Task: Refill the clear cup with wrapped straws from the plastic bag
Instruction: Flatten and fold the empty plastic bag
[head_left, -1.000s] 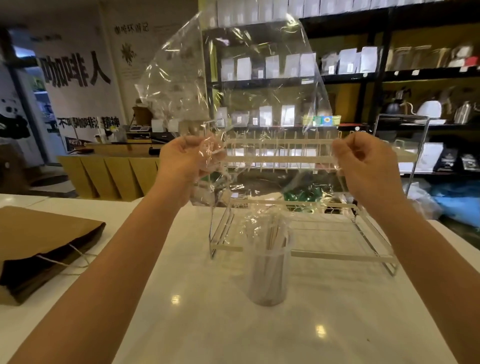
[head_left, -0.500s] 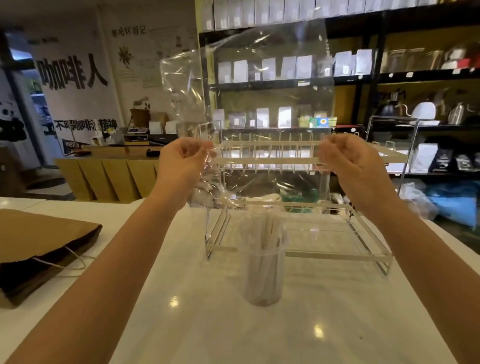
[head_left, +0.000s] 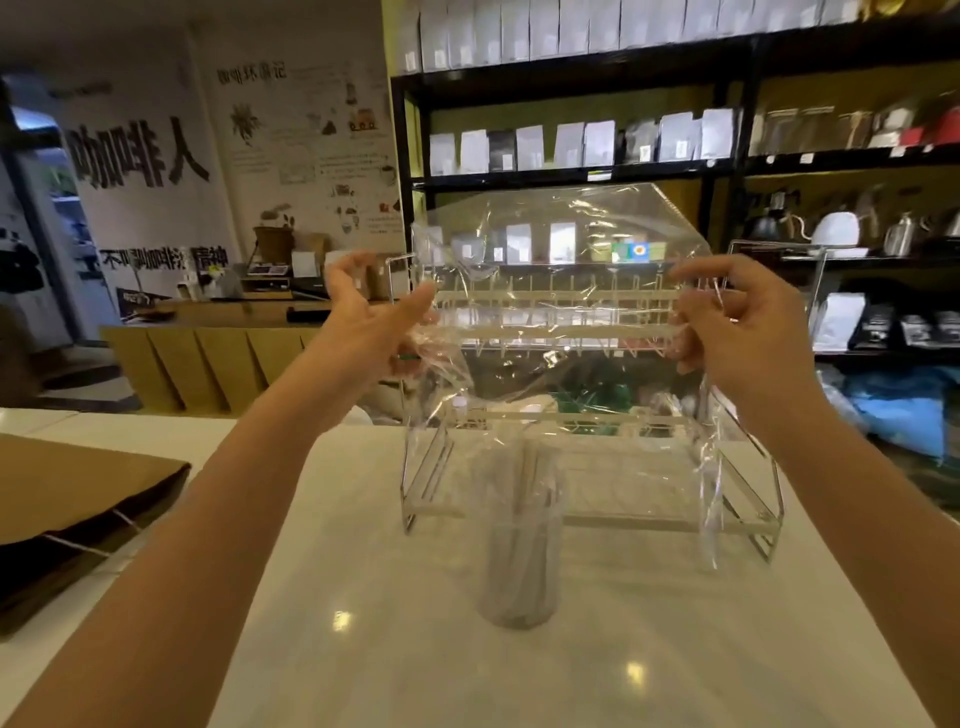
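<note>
Clear plastic bag held up w/ both hands above clear cup on white bench. Left hand half open, fingers spread, thumb side touching bag edge; grip looks loose. Right hand curled, pinching other edge. Bag looks empty; wrapped straws upright in cup, in front of wire rack. Judgement: refill nearly done. Keep bag clear of straw tops when lowering so cup doesn't tip; check nothing left in corners.

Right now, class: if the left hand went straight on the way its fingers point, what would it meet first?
Probably the wire rack behind the plastic bag that the left hand is touching; depth is unclear.
</note>
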